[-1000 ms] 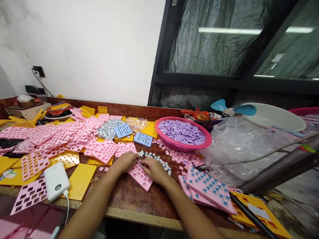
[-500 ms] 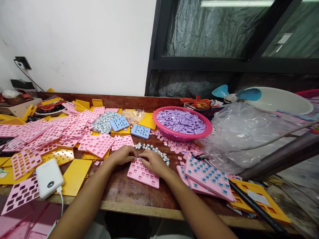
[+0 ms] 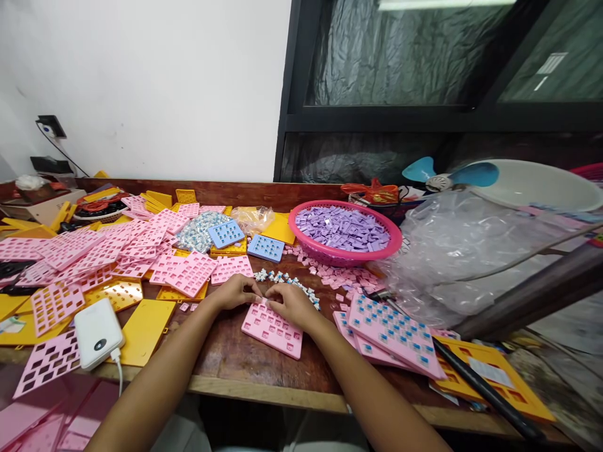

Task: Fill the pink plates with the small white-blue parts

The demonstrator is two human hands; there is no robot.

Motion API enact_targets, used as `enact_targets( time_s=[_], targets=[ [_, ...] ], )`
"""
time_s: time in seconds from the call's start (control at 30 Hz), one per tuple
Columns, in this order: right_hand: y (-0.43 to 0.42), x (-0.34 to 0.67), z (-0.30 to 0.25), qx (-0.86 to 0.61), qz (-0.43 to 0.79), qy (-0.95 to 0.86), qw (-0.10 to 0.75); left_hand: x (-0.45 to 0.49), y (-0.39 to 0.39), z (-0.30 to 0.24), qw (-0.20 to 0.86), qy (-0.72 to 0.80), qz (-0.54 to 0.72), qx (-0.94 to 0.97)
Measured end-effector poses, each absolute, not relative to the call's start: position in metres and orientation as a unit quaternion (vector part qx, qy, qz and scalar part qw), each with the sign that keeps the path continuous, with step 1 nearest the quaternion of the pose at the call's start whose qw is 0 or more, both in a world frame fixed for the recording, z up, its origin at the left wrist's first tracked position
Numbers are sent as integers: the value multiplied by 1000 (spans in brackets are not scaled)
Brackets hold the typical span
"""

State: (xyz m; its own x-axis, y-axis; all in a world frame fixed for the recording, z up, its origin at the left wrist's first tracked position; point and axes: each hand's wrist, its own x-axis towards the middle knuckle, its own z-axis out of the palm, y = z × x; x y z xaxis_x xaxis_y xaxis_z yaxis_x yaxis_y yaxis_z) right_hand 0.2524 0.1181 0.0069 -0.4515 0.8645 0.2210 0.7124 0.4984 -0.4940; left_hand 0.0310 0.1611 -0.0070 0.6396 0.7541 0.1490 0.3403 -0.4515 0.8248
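A pink board with rows of square recesses (image 3: 272, 331) lies on the wooden table in front of me. At its far left edge my left hand (image 3: 235, 292) is closed in a pinch, fingertips over the board. My right hand (image 3: 291, 305) is bent over the far right part of the board, thumb and fingers together close to the left fingertips. Whatever small piece either pinch contains is too small to make out. Just behind the hands is a curved row of small white-and-blue pieces (image 3: 308, 294).
Right of me are stacked pink boards filled with blue-topped pieces (image 3: 393, 333). Behind stands a pink basket (image 3: 301, 242) of purple tiles, with loose pink tiles (image 3: 336, 276) before it. Pink boards (image 3: 188, 274), yellow trays (image 3: 147, 333) and a white power bank (image 3: 98, 333) crowd the left.
Both hands stay at the far edge of the pink board, with only slight finger movement. The view has shifted a little.
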Motion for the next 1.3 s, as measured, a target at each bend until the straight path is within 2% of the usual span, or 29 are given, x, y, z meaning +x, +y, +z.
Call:
enact_targets(
  time_s=[0.27,0.43,0.5,0.6,0.73,0.83,1.03,1.17,1.3],
  targets=[
    [117,251,2,-487,171,-820,248,31,161,-11,386,348,251,816],
    [121,256,5,-443,226,-830,253,27,163,-8,379,357,232,822],
    [127,260,6,-450,210,-818,288,28,165,-6,300,384,278,828],
    [136,264,1,-523,116,-781,321,36,167,-7,134,415,307,846],
    [144,266,-9,-552,33,-801,229,49,168,-11,61,417,241,874],
    [148,264,-14,-561,14,-804,198,52,168,-12,72,449,235,859],
    [149,266,-12,-565,25,-798,206,47,163,-7,85,441,241,860],
    [146,269,-6,-564,40,-795,219,44,156,3,195,397,303,844],
    [139,271,6,-509,152,-796,291,42,149,16,314,333,337,822]
  ],
)
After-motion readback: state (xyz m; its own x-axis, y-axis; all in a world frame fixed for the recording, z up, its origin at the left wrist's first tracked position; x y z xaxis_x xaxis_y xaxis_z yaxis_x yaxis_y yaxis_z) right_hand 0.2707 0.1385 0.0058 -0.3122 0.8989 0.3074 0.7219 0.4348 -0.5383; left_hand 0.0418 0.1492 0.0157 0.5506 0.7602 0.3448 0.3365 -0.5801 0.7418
